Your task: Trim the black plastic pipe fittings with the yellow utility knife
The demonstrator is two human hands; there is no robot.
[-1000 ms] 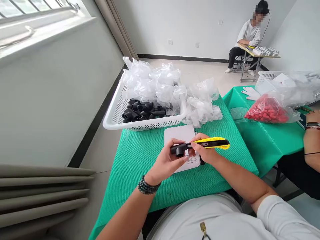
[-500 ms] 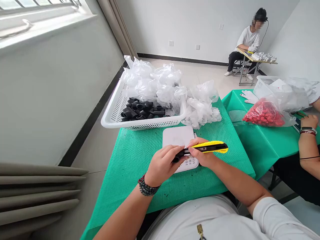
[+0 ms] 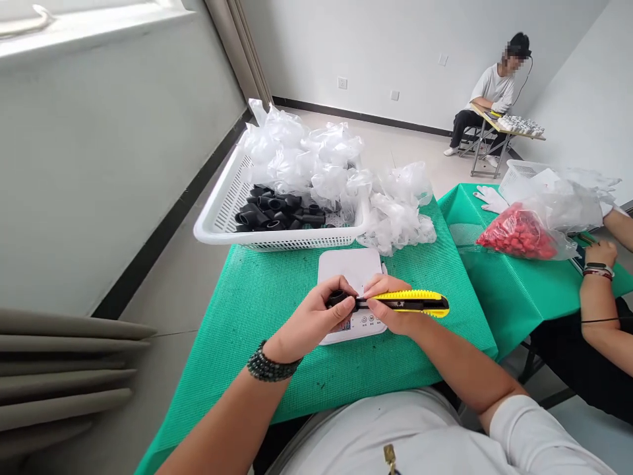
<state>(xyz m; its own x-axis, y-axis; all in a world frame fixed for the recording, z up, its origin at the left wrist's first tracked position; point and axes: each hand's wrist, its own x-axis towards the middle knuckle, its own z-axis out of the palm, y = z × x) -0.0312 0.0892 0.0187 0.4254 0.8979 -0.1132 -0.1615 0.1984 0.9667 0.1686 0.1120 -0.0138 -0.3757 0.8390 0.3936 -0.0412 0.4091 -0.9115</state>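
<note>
My left hand [image 3: 319, 313] is closed around a black tube-like fitting [image 3: 338, 298], its round opening facing up between thumb and fingers. In my right hand [image 3: 390, 309] is a yellow and black utility knife [image 3: 413, 302], its handle pointing right and its blade end meeting the fitting. The blade itself is mostly hidden by fingers. Both hands are over a white digital scale [image 3: 346, 264], whose buttons and part of its display show below them. Behind the scale, a white basket [image 3: 277, 243] holds several similar black fittings [image 3: 277, 210].
Clear plastic bags [image 3: 297, 152] fill the basket's back, and more bags [image 3: 400, 208] lie right of it on the green-covered table [image 3: 277, 290]. On the neighbouring table are a bag of red pieces [image 3: 521, 234], a white glove [image 3: 490, 196] and a co-worker's hand [image 3: 601, 254]. Another person [image 3: 494, 89] sits farther back.
My left hand has turned the black fitting so that its opening faces up instead of toward me. Both hands have shifted slightly left, with the knife still at the fitting.
</note>
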